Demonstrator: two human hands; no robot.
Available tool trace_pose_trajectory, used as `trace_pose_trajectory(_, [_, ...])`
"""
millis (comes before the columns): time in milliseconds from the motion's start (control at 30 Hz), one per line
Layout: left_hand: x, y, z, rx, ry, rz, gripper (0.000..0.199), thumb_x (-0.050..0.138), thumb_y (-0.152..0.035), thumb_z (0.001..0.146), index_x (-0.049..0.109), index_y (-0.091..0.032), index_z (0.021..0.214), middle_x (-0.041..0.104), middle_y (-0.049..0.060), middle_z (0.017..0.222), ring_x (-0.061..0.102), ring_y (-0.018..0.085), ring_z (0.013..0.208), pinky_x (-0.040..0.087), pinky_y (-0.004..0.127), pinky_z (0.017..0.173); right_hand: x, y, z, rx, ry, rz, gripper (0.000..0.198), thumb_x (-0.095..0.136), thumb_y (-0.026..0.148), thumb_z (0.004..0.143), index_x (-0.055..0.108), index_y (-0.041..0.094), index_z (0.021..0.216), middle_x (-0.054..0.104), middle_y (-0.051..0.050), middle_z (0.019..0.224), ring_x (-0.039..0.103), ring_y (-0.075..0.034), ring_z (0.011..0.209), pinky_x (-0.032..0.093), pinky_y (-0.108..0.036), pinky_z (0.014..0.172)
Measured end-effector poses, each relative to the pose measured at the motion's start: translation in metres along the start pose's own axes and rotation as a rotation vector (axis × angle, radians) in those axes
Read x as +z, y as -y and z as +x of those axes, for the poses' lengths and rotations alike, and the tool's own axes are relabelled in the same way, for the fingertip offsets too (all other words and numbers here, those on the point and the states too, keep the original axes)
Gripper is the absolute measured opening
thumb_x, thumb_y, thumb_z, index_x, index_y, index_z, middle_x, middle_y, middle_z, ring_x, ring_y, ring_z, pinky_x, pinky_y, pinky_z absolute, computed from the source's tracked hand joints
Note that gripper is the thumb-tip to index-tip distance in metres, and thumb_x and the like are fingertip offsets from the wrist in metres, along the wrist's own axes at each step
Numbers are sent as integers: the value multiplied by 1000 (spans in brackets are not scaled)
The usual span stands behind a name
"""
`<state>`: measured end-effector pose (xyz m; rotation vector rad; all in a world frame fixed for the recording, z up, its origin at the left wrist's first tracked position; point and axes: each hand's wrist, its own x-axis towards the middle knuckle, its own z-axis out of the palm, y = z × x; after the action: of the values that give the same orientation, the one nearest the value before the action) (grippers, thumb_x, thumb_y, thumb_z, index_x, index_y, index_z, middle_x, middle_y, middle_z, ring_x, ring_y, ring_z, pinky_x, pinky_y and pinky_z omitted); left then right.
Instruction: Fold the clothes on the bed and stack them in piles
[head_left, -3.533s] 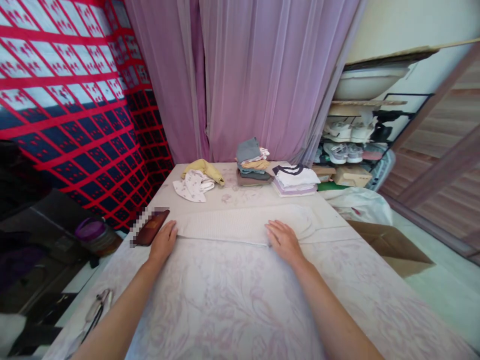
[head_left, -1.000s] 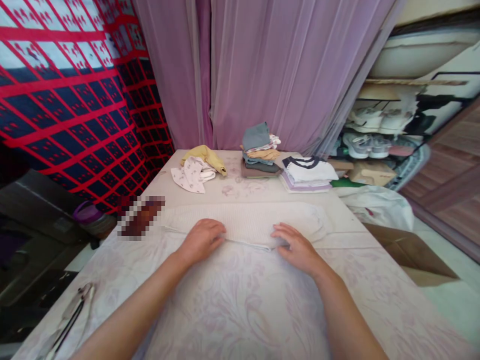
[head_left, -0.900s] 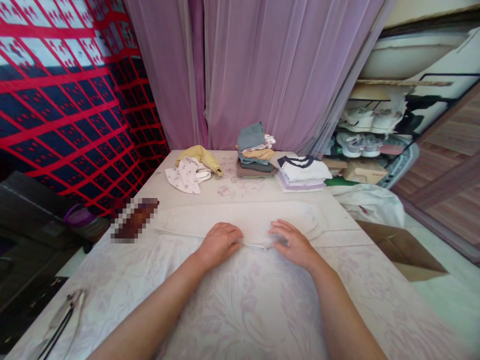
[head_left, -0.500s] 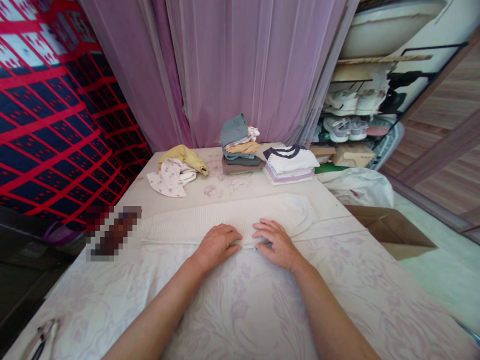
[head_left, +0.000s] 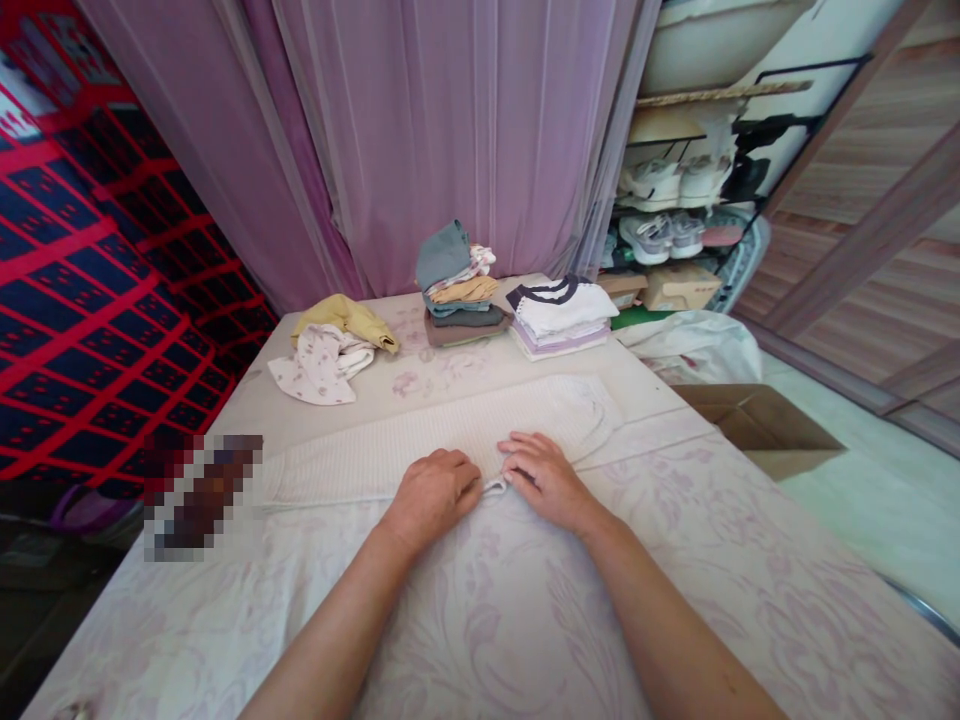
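A white ribbed knit garment (head_left: 375, 445) lies folded into a long strip across the bed, running from the left to a rounded end at the right. At the middle of its near edge, my left hand (head_left: 437, 490) grips the cloth with fingers curled over it; its thumb is mostly hidden. A short way to the right, my right hand (head_left: 544, 482) pinches the same edge between thumb and fingers. A small loop of the edge stands up between the two hands.
Behind lie a crumpled yellow and floral pile of clothes (head_left: 330, 350), a stack of dark folded clothes (head_left: 461, 290) and a white folded stack (head_left: 562, 315). Purple curtains (head_left: 450, 140) hang beyond. A cardboard box (head_left: 757, 425) and shoe shelves stand right of the bed.
My fingers have closed on the garment's near edge, and a bit of it now bunches up between my hands. The view has turned slightly to the right.
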<state>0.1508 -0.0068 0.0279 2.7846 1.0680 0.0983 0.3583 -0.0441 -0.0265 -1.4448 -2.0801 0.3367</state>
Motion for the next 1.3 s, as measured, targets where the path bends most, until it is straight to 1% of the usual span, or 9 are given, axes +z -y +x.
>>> trace_pose_trajectory(133, [3, 2, -3, 17, -29, -62, 19, 54, -32, 86, 65, -25, 99, 65, 4, 98, 57, 20, 94, 45, 30, 82, 1, 3, 1, 5, -59, 10, 17, 44, 22, 90, 60, 22, 87, 63, -7, 119, 49, -20, 121, 31, -48, 104])
trace_pose_trajectory(400, [15, 17, -1, 26, -95, -216, 28, 46, -25, 90, 65, -25, 110, 67, 5, 104, 58, 19, 97, 44, 32, 89, -1, 6, 1, 14, -107, 11, 19, 41, 23, 91, 59, 23, 88, 63, -7, 120, 49, -20, 122, 30, -47, 105])
trace_pose_trajectory(567, [20, 19, 5, -127, -135, -92, 36, 55, -18, 83, 62, -24, 118, 65, 6, 117, 57, 23, 107, 44, 37, 93, -4, 11, 1, 10, -115, -7, 17, 43, 24, 91, 60, 23, 89, 63, -6, 120, 47, -21, 124, 27, -49, 106])
trace_pose_trajectory(667, [21, 17, 9, -214, -157, -57, 37, 53, -15, 84, 62, -26, 118, 66, 5, 117, 59, 22, 106, 45, 36, 93, -5, 12, 1, 32, -95, -27, 19, 49, 27, 88, 61, 24, 102, 61, -7, 124, 45, -23, 126, 26, -51, 107])
trace_pose_trajectory(767, [21, 16, 10, -255, -183, -43, 38, 53, -14, 84, 61, -28, 118, 68, 4, 115, 61, 21, 103, 46, 34, 91, -4, 10, 1, 74, -86, -69, 33, 54, 31, 85, 56, 24, 117, 57, -8, 130, 42, -25, 128, 23, -52, 108])
trace_pose_trajectory(933, [21, 17, 10, -254, -196, -23, 40, 55, -12, 81, 62, -27, 118, 68, 3, 115, 63, 21, 101, 47, 33, 90, -1, 8, 3, 110, -105, -157, 44, 58, 36, 83, 53, 24, 125, 54, -10, 133, 39, -28, 130, 17, -55, 109])
trace_pose_trajectory(1033, [22, 18, 9, -230, -236, -8, 42, 55, -10, 80, 62, -26, 118, 69, 4, 113, 64, 22, 99, 48, 34, 88, 1, 10, 8, 100, -131, -196, 38, 60, 36, 84, 56, 24, 119, 60, -8, 126, 43, -28, 126, 15, -55, 108])
trace_pose_trajectory(1133, [26, 20, 8, -192, -279, 5, 41, 54, -9, 80, 63, -25, 116, 70, 5, 111, 65, 21, 96, 50, 33, 86, 1, 13, 16, 92, -178, -227, 18, 61, 32, 84, 62, 24, 100, 67, -5, 109, 50, -25, 117, 18, -51, 107])
trace_pose_trajectory(1300, [30, 21, 8, -141, -293, -16, 41, 54, -8, 79, 63, -24, 116, 70, 4, 110, 64, 21, 98, 50, 34, 87, 1, 18, 24, 145, -205, -310, 10, 64, 30, 83, 61, 21, 84, 66, -4, 90, 55, -21, 93, 34, -36, 87])
